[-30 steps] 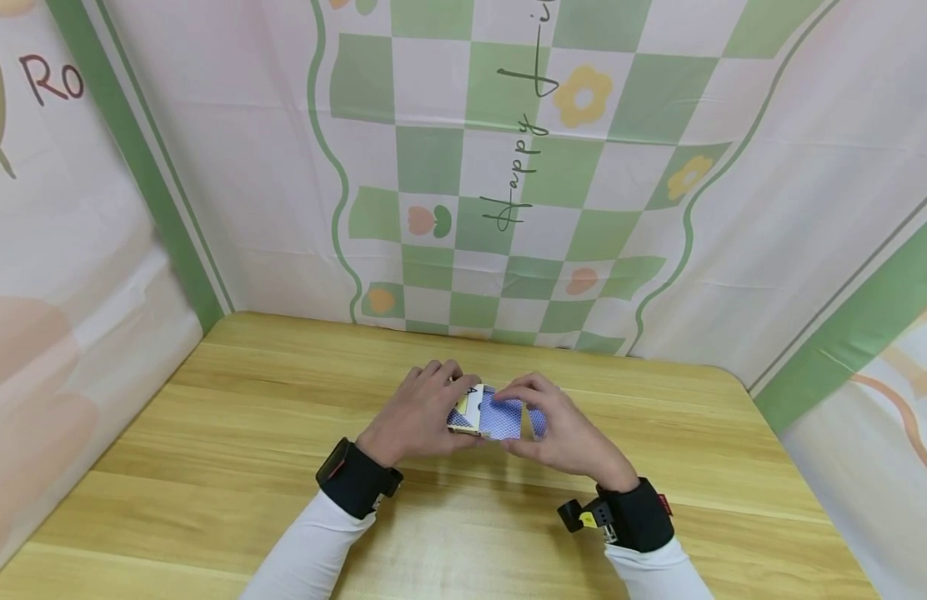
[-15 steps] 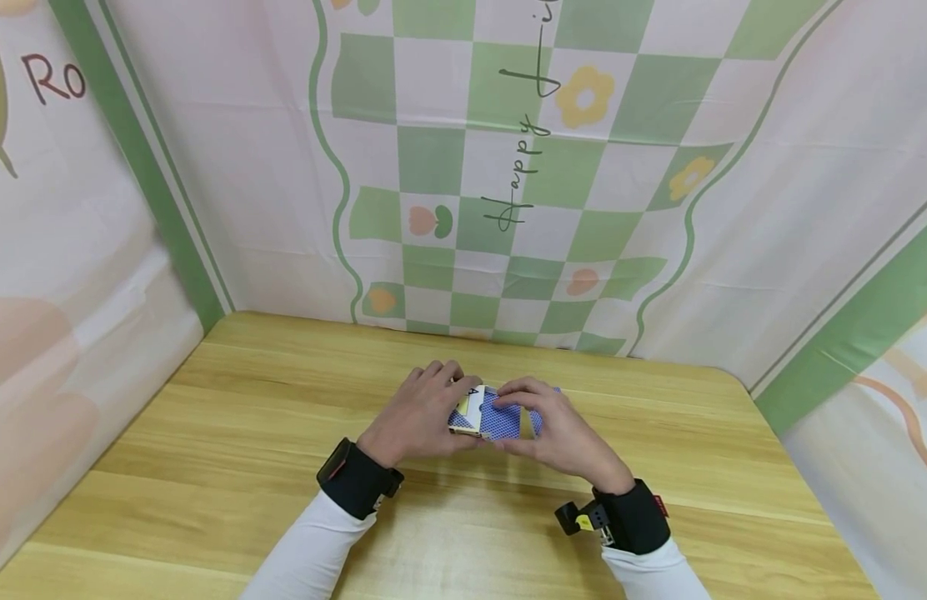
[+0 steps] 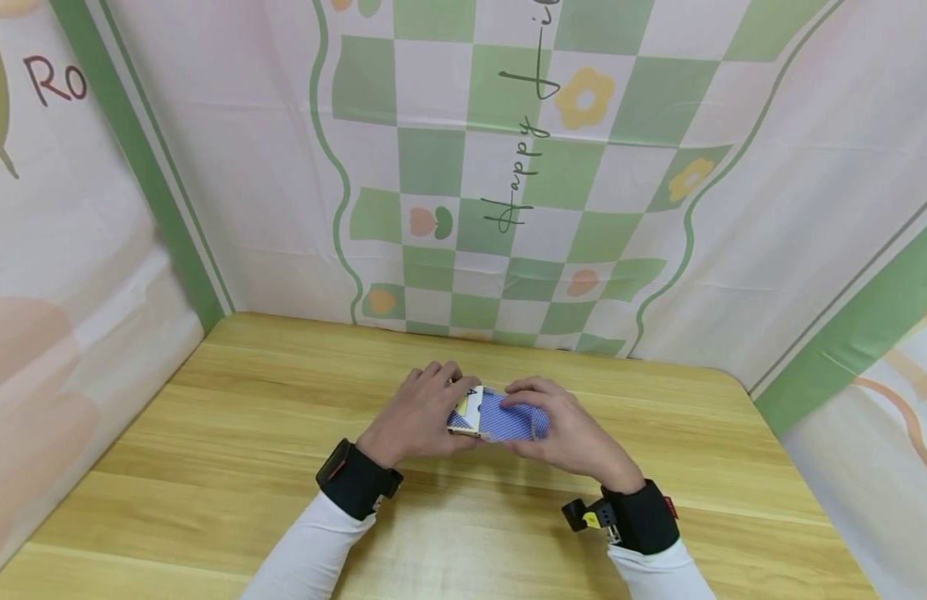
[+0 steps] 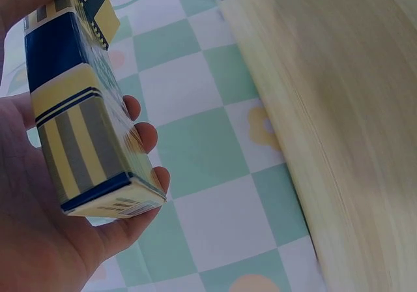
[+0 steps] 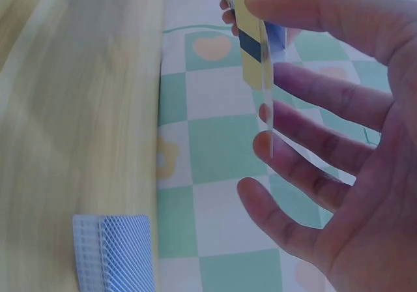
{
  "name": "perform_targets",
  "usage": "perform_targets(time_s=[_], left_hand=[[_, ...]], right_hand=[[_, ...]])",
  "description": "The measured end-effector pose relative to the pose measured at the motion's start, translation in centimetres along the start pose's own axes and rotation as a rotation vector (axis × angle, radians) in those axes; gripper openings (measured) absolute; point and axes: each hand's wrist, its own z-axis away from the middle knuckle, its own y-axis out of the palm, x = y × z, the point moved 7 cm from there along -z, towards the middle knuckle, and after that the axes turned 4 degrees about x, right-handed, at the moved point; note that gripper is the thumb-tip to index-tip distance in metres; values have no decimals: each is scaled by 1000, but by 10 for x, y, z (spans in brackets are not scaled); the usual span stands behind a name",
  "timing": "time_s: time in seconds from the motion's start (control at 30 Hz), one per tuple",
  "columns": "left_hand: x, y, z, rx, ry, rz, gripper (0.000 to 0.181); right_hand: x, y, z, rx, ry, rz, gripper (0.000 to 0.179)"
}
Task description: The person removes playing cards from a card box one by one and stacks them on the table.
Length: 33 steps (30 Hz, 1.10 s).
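Observation:
My left hand (image 3: 418, 417) grips a playing-card box (image 3: 468, 412), its fingers and thumb wrapped around the sides. In the left wrist view the box (image 4: 78, 122) is cream, navy and grey, with a flap (image 4: 104, 15) sticking out at its far end. Blue-backed playing cards (image 3: 506, 417) protrude from the box's right end. My right hand (image 3: 568, 429) pinches these cards between thumb and fingertips; the right wrist view shows a thin card edge (image 5: 268, 109) there. How many cards are held cannot be seen.
Below my right hand, a blue-patterned stack of cards (image 5: 117, 253) lies on the wooden table (image 3: 283, 483). A curtain with a green-and-white check (image 3: 508, 167) hangs behind the table's far edge, and printed cloth (image 3: 96, 250) hangs at the left side.
My right hand has shifted slightly right, and the blue-backed cards now stick out farther from the box. The left hand and the box stay in place.

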Motion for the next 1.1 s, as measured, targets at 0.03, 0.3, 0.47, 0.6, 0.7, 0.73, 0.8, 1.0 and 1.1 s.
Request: perform_targets(time_s=[0.03,0.3,0.47,0.6,0.7,0.73,0.8,1.0,1.1], left_hand=[[0,0,0,2,-4,2,73],[1,1,-1,6,-10,-13,73],[2,-1,-1,-1,-17,-15,73],[3,-1,0,3,-33,-12,75],[4,0,0,7,-45,-16,75],[4,-1,0,8,-49,-16,75],[5,-1,0,7,-54,-13,74],[5,0,1,2,-55,-14,74],[5,0,0,1,-52,-18,75]], right_hand=[[-1,0,1,3,1,3,44],[-3,-7,3,-7,-27,27,45],[-6,-14,6,-16,-30,41,45],[-10,-20,9,-20,-17,43,45],[-13,-25,11,-39,-2,39,44],[-14,-27,12,-49,3,37,44],[-16,-32,14,-75,16,37,44],[-21,-45,15,-190,74,83,43],[-26,-48,14,-249,126,114,45]])
